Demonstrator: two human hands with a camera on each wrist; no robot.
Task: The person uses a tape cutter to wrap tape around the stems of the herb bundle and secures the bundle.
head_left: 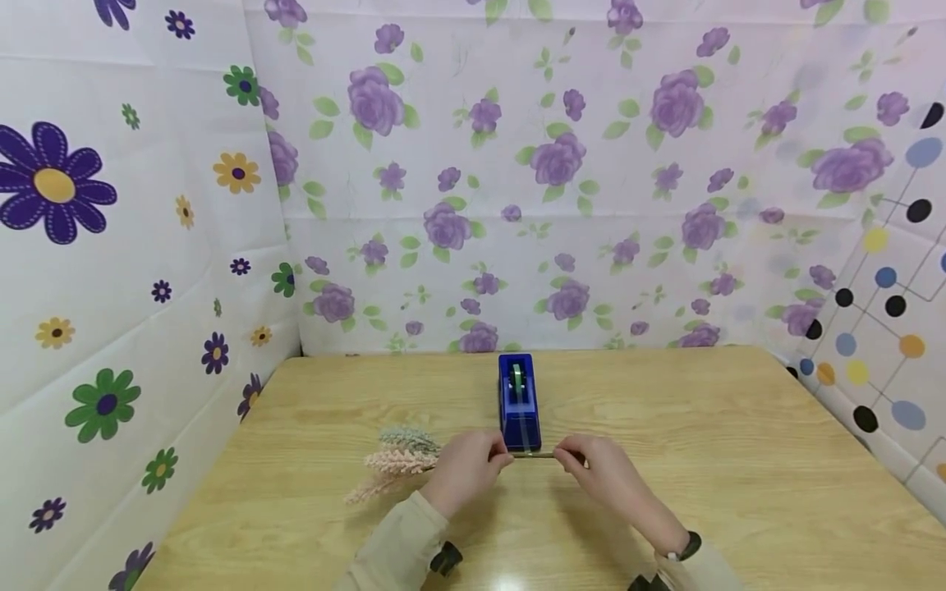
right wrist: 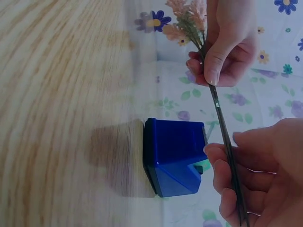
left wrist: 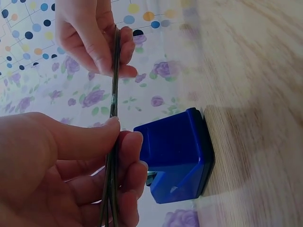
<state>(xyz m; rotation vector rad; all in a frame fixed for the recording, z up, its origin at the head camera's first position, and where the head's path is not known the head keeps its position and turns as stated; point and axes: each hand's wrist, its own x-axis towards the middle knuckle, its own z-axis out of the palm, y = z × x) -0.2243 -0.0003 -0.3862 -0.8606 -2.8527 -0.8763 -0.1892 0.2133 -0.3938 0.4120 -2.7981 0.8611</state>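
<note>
A small bunch of artificial flowers [head_left: 399,461], with pink and grey-green heads, lies to the left, its thin dark stems [head_left: 543,455] stretched level between both hands. My left hand [head_left: 467,469] pinches the stems near the flower heads. Farther along, the right hand [head_left: 608,476] holds the stems' other end between thumb and curled fingers. Just beyond the stems stands a blue tape dispenser [head_left: 508,433], its cutting edge toward me. Clear tape [head_left: 525,435] seems to run from it down to the stems. A shiny spot shows on the stems [right wrist: 217,101] between the hands in the right wrist view.
The wooden table [head_left: 702,427] reaches back to a floral cloth [head_left: 458,271]. Patterned cloths also hang at the left [head_left: 170,353] and right [head_left: 872,320] sides. Dark straps [head_left: 446,560] circle both wrists.
</note>
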